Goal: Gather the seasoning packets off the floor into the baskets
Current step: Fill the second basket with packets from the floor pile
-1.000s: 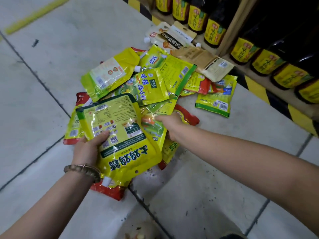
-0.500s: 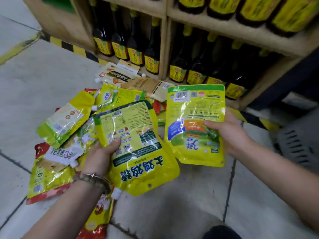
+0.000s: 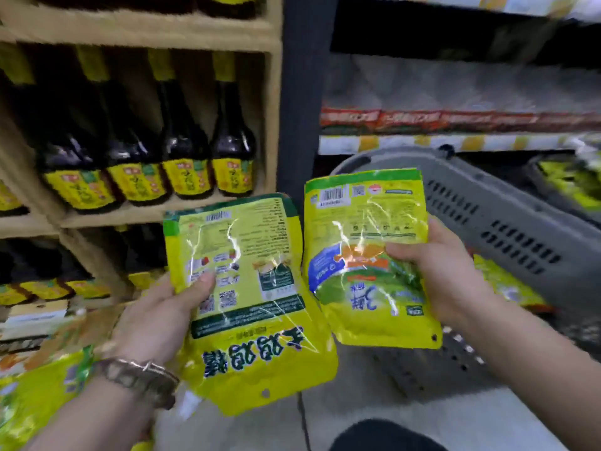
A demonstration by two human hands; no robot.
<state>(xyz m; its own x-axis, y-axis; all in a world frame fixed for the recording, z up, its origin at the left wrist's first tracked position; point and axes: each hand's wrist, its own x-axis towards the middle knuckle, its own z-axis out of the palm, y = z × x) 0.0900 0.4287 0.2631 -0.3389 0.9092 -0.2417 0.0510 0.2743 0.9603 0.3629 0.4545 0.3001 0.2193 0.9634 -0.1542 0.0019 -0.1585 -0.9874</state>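
Carry step, centre frame: the left hand (image 3: 156,320) has its grip clamped on the large packet (image 3: 247,304), the right hand (image 3: 445,271) on the small packet (image 3: 364,255). The basket (image 3: 507,216) sits at right; next, probably, a swing right and release over its rim. Half a second ago the view was lower, on the floor pile; both packets now ride higher, nearer the basket.

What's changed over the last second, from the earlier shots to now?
The right hand, earlier reaching into the floor pile, took hold of a yellow-and-green plastic packet with a blue patch and lifted it toward the grey slotted plastic basket. The left hand raised its yellow plastic packet with a dark green band alongside. Unchanged: the left hand's grip on that packet.
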